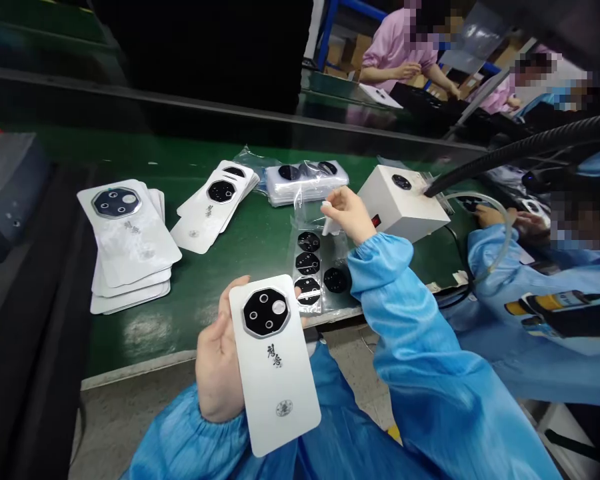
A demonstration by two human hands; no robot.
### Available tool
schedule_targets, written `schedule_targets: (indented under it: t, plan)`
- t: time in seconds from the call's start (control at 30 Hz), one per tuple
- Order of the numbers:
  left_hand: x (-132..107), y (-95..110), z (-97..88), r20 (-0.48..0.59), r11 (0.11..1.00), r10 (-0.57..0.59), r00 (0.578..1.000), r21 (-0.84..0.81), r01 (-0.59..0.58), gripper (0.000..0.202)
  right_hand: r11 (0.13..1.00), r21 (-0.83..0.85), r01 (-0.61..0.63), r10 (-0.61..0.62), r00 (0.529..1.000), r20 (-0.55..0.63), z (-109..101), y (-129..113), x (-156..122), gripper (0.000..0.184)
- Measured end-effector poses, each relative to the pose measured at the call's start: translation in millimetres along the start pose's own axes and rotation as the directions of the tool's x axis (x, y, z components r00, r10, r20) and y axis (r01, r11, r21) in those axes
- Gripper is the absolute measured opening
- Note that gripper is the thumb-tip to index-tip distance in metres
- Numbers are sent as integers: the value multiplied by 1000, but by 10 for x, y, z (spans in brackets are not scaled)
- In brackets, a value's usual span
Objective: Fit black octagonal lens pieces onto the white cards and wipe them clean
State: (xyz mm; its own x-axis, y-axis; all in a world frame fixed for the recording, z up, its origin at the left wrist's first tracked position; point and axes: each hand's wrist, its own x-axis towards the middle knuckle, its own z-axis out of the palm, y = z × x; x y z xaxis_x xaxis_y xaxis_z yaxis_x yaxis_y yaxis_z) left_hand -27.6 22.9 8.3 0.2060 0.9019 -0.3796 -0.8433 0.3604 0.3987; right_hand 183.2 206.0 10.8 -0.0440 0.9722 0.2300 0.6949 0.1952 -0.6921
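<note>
My left hand [219,363] is closed around the edge of a white phone back cover [280,373], which has a black octagonal camera plate near its top and dark lettering below. My right hand [349,212] is raised over the bench, with thumb and fingers pinching a small white piece [329,223] whose kind I cannot make out. Below that hand lies a clear sheet [321,253] with several black octagonal camera plates in a column. A single black plate [335,280] rests beside them.
Stacked white covers [130,247] stand at left, and fanned covers [215,207] lie farther back. Behind my right hand are bagged black plates [307,183] and a white box [405,203] with a black hose [520,147]. A co-worker's blue sleeve [490,250] is close at right.
</note>
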Motion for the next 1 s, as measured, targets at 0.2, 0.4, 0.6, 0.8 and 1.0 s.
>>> schedule_targets:
  t: [0.2,0.4,0.6,0.8,1.0]
  plan:
    - [30,17,-36,29,1000,-2,1000,5,2,28,989,-137,58,-47,996,78,-154,80,-542,16]
    - [80,-87,-26,31,997,-70,997,23,69,30,970,-222,95,-40,970,239,-213,231,-1222,31]
    - [-10,-99,28,133,996,-93,987,1,93,29,953,-279,114,-39,964,261,-172,245,-1257,33]
    - [-160,-102,168,172,997,-64,983,-32,71,33,943,-293,159,-67,951,301,-212,273,-1272,32]
    - [-164,-127,189,214,997,-52,976,-45,63,37,930,-320,178,-80,951,298,-213,289,-1288,32]
